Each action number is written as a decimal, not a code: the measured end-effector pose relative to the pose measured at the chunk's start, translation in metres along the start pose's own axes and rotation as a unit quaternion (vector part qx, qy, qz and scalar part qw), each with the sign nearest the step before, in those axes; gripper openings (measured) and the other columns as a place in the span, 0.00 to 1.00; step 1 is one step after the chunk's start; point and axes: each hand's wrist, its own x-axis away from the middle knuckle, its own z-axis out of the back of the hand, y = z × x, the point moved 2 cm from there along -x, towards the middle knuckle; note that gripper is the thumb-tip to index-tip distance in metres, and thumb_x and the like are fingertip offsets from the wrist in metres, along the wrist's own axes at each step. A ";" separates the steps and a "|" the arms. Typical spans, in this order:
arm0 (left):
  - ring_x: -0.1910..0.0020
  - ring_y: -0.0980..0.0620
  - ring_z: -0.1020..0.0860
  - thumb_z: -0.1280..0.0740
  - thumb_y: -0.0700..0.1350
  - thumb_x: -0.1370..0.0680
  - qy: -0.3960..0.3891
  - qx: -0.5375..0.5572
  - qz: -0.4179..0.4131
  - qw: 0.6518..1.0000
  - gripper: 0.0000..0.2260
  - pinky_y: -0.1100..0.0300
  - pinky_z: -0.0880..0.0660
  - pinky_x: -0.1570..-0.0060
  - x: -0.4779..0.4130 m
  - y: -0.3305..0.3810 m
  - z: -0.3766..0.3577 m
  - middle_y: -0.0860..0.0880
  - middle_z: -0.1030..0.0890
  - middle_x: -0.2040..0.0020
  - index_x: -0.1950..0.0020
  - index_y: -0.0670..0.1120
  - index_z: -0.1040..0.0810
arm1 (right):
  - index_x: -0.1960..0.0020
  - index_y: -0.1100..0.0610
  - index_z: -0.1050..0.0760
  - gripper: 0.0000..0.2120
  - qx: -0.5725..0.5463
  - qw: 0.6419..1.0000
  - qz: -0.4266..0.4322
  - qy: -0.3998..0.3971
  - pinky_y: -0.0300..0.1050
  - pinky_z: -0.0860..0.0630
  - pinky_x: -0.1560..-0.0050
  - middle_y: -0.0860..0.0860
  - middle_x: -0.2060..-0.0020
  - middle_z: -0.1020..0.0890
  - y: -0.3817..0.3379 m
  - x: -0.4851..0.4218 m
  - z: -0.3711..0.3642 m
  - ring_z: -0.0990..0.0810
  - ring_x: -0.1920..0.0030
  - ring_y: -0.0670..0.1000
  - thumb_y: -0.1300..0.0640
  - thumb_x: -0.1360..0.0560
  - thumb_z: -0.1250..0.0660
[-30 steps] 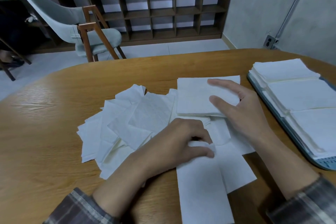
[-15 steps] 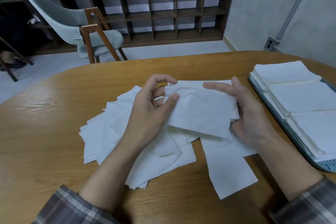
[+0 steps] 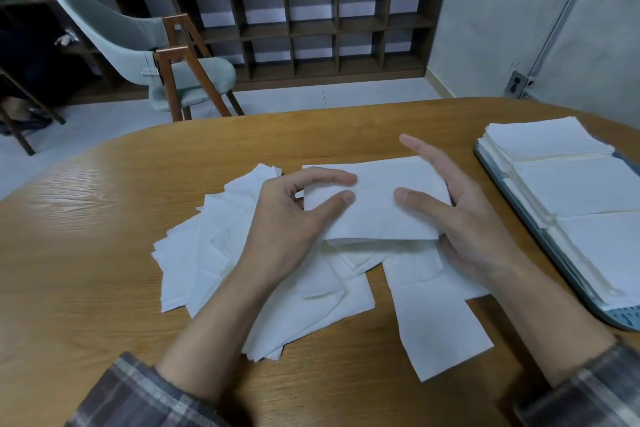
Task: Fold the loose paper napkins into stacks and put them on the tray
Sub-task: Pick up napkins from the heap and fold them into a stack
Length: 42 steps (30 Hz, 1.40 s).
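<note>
Two hands share one folded napkin (image 3: 377, 208), held just above the loose pile (image 3: 207, 253) in the middle of the desk (image 3: 86, 253). The left hand (image 3: 287, 229) pinches its left edge between thumb and forefinger. The right hand (image 3: 474, 229) takes the right edge with the thumb laid on top and the other fingers behind and beneath, the forefinger straight. The napkin looks doubled over, its near edge lined up, so I judge the step in hand to be the fold itself: squaring the edges before the crease is set. To the right, well apart from the hands, the tray (image 3: 623, 321) already carries three neat stacks (image 3: 571, 184), while many sheets remain loose, one long napkin (image 3: 436, 329) lying nearest the person. The task seems partly done. The next move probably calls for pressing the crease flat, then carrying the piece right and laying it squarely on a stack without disturbing those edges.
</note>
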 end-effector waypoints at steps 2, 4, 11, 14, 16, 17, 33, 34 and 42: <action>0.59 0.59 0.17 0.23 0.41 0.22 0.016 0.000 0.005 1.000 0.06 0.67 0.25 0.57 0.001 -0.002 -0.002 0.55 0.12 0.51 0.47 0.49 0.11 | 0.27 0.31 0.29 0.32 0.016 1.000 0.006 0.000 0.58 0.21 0.36 0.42 0.31 0.21 0.000 -0.001 -0.001 0.20 0.32 0.51 0.52 0.25 0.23; 0.61 0.54 0.18 0.22 0.43 0.23 0.023 -0.017 0.002 1.000 0.06 0.62 0.24 0.55 0.002 -0.004 -0.004 0.58 0.12 0.49 0.47 0.52 0.11 | 0.26 0.29 0.31 0.35 0.032 0.999 0.012 -0.007 0.65 0.27 0.28 0.43 0.25 0.26 0.000 0.000 -0.002 0.26 0.26 0.53 0.49 0.26 0.20; 0.62 0.38 0.20 0.22 0.46 0.23 0.008 -0.043 0.002 0.999 0.06 0.46 0.23 0.62 0.004 -0.002 -0.008 0.58 0.12 0.50 0.47 0.54 0.11 | 0.24 0.28 0.36 0.37 0.061 0.997 0.032 -0.017 0.64 0.28 0.26 0.38 0.22 0.31 -0.001 0.001 -0.002 0.29 0.24 0.51 0.51 0.24 0.23; 0.58 0.45 0.16 0.22 0.44 0.23 0.004 -0.042 0.000 0.999 0.06 0.46 0.20 0.57 0.004 -0.001 -0.008 0.57 0.12 0.50 0.47 0.53 0.11 | 0.24 0.26 0.37 0.37 0.068 0.997 0.033 -0.012 0.61 0.26 0.27 0.37 0.22 0.32 -0.001 0.001 -0.003 0.28 0.24 0.49 0.52 0.24 0.25; 0.55 0.49 0.15 0.22 0.43 0.22 0.003 -0.040 0.004 0.999 0.06 0.50 0.19 0.55 0.004 -0.002 -0.008 0.57 0.12 0.49 0.47 0.52 0.11 | 0.25 0.26 0.37 0.37 0.063 0.997 0.033 -0.013 0.58 0.23 0.30 0.38 0.22 0.31 -0.001 0.001 -0.004 0.26 0.26 0.48 0.55 0.22 0.26; 0.52 0.52 0.14 0.22 0.43 0.22 0.005 -0.044 0.003 0.999 0.06 0.52 0.19 0.53 0.004 -0.002 -0.008 0.57 0.12 0.49 0.47 0.52 0.11 | 0.24 0.26 0.37 0.37 0.061 0.997 0.036 -0.013 0.54 0.20 0.34 0.39 0.23 0.30 -0.001 0.002 -0.004 0.24 0.28 0.48 0.56 0.21 0.27; 0.30 0.51 0.24 0.26 0.50 0.19 -0.019 -0.088 -0.021 0.996 0.29 0.42 0.25 0.30 0.009 -0.001 -0.015 0.56 0.25 0.27 0.24 0.65 0.36 | 0.24 0.31 0.35 0.38 -0.032 0.998 0.038 -0.035 0.54 0.19 0.39 0.46 0.27 0.25 0.000 -0.001 0.008 0.20 0.32 0.54 0.58 0.24 0.24; 0.28 0.50 0.26 0.26 0.49 0.19 -0.018 -0.096 -0.028 0.995 0.29 0.42 0.26 0.29 0.009 -0.002 -0.015 0.58 0.27 0.26 0.23 0.64 0.36 | 0.24 0.34 0.31 0.35 -0.050 0.997 0.033 -0.058 0.50 0.19 0.40 0.46 0.28 0.24 0.000 0.001 0.009 0.20 0.32 0.54 0.57 0.25 0.26; 0.26 0.61 0.31 0.27 0.46 0.19 -0.071 -0.198 -0.126 0.969 0.33 0.63 0.30 0.28 0.019 -0.001 -0.030 0.62 0.34 0.23 0.19 0.58 0.41 | 0.40 0.46 0.14 0.14 0.098 0.994 0.038 0.030 0.52 0.26 0.30 0.42 0.37 0.15 0.010 0.015 0.028 0.20 0.33 0.44 0.62 0.21 0.27</action>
